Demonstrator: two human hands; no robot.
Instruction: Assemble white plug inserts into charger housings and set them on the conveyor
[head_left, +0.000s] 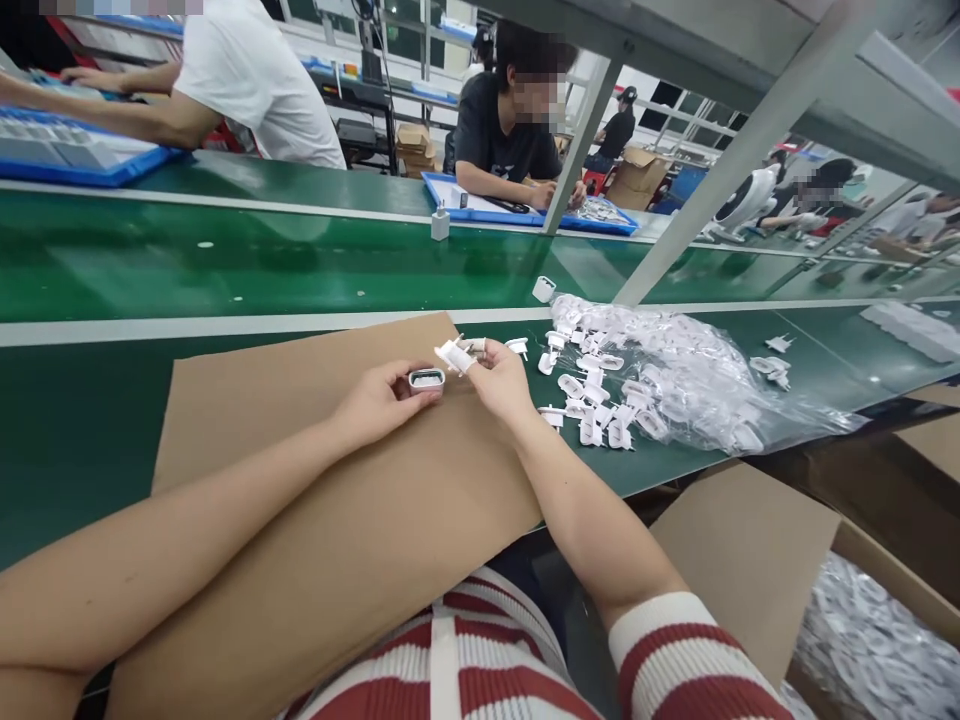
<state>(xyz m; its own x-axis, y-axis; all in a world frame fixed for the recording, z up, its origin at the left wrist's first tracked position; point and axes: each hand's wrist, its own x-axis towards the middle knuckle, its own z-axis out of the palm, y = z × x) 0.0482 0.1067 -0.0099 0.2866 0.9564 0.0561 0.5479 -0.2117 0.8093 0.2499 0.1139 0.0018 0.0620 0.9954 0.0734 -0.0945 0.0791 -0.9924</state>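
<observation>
My left hand (382, 403) is closed around a small white charger housing (427, 381), its open end turned up toward me with a dark inner rim. Just to the right, my right hand (501, 380) pinches a white plug cover (456, 356) with metal prongs, close to the housing but apart from it. Both hands are above a brown cardboard sheet (330, 540). Right of my right hand lie several loose white plug covers (592, 390), spilling from a clear plastic bag (690, 370).
A white charger piece (544, 289) stands by the bag, another (440, 223) across the green conveyor belt (300, 255). A slanted metal post (720, 170) rises at right. An open carton (885, 620) of bagged parts sits lower right. Co-workers sit opposite with blue trays (480, 212).
</observation>
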